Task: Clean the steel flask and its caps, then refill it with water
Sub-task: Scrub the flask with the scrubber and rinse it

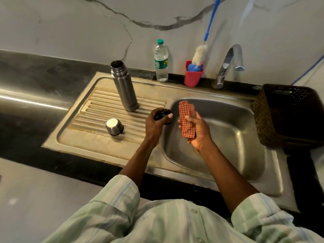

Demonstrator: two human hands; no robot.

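head cam | forward-down | close over sink (263,109) | edges apparently warped

A home kitchen is shown; a steel sink (219,137) with ribbed drainboard (105,120) is set in a dark counter (35,76); a tap (228,65) is mounted far right.

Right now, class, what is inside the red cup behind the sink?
The red cup holds a blue sponge and the white fluffy head of a blue-handled bottle brush. The cup's wall hides anything lower down.
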